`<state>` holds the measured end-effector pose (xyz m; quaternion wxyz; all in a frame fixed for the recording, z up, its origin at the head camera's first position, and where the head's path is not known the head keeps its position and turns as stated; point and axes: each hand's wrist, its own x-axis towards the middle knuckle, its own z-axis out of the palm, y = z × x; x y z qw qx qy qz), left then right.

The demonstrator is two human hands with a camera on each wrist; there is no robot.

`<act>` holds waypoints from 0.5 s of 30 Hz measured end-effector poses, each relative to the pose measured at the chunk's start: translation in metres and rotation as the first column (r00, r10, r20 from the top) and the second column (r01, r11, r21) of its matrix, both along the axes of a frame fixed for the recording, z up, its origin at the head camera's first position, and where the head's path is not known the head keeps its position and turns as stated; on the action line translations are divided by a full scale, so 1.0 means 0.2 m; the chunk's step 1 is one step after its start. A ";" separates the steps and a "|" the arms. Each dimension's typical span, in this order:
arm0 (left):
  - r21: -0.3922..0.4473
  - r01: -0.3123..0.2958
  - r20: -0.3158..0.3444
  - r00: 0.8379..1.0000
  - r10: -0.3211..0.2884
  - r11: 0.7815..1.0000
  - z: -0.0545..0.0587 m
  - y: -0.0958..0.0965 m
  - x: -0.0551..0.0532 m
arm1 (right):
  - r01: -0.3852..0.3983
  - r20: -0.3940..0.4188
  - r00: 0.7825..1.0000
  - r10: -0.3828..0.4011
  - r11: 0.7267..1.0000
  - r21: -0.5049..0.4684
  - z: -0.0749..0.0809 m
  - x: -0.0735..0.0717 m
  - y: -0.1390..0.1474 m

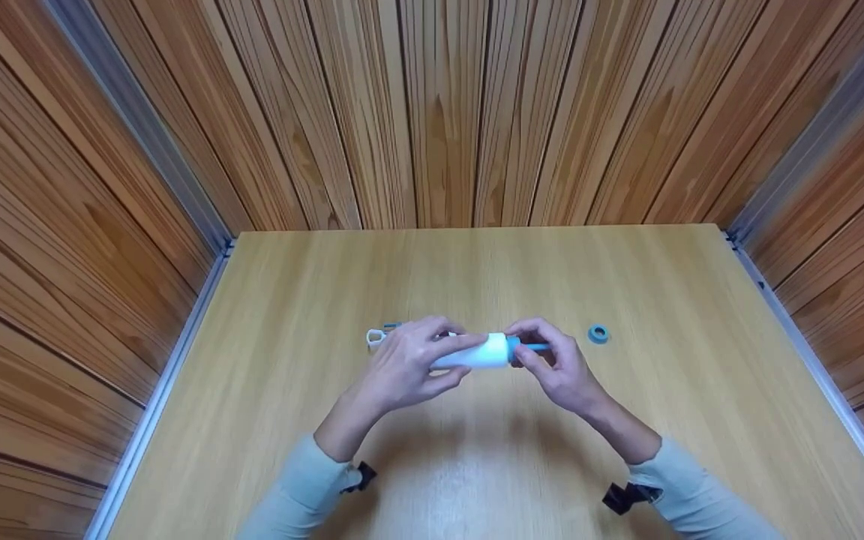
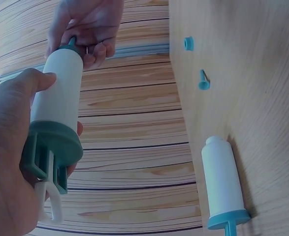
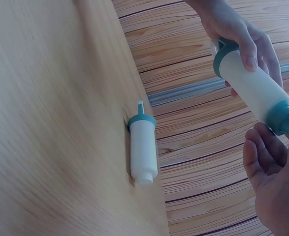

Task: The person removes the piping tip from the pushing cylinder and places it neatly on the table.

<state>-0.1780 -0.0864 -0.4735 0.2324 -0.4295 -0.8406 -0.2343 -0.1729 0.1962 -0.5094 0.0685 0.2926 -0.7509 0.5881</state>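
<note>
An icing syringe (image 1: 488,352) with a white barrel and teal end caps is held above the table, lying nearly sideways. My left hand (image 1: 402,364) grips the barrel, its thumb along the side. In the left wrist view, the white plunger loop (image 2: 49,202) sticks out behind the teal cap under that hand. My right hand (image 1: 556,367) pinches the teal collar at the other end, where a thin teal nozzle (image 1: 538,346) points right. Some right fingertips are hidden behind the collar.
A second white and teal syringe (image 2: 223,177) lies on the wooden table (image 1: 477,277). A small teal ring (image 1: 598,334) sits right of the hands. Near it in the left wrist view is a loose teal nozzle (image 2: 203,81). Wooden panels (image 1: 439,112) enclose the table.
</note>
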 end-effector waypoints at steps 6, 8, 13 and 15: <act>-0.006 -0.004 -0.004 1.000 0.004 1.000 0.00 0.00 0.00 | 0.008 0.023 1.000 -0.008 1.000 0.005 0.01 0.01 0.00; -0.006 -0.003 -0.001 1.000 0.003 1.000 0.00 0.00 0.00 | 0.012 0.027 1.000 -0.012 1.000 0.007 0.01 0.01 0.00; -0.002 0.000 0.006 1.000 0.000 1.000 -0.01 0.01 0.00 | 0.011 0.023 1.000 -0.011 1.000 0.005 0.00 0.01 0.00; 0.000 0.001 0.009 1.000 -0.001 1.000 -0.01 0.01 0.00 | 0.005 0.016 1.000 -0.005 1.000 -0.001 0.00 0.01 0.01</act>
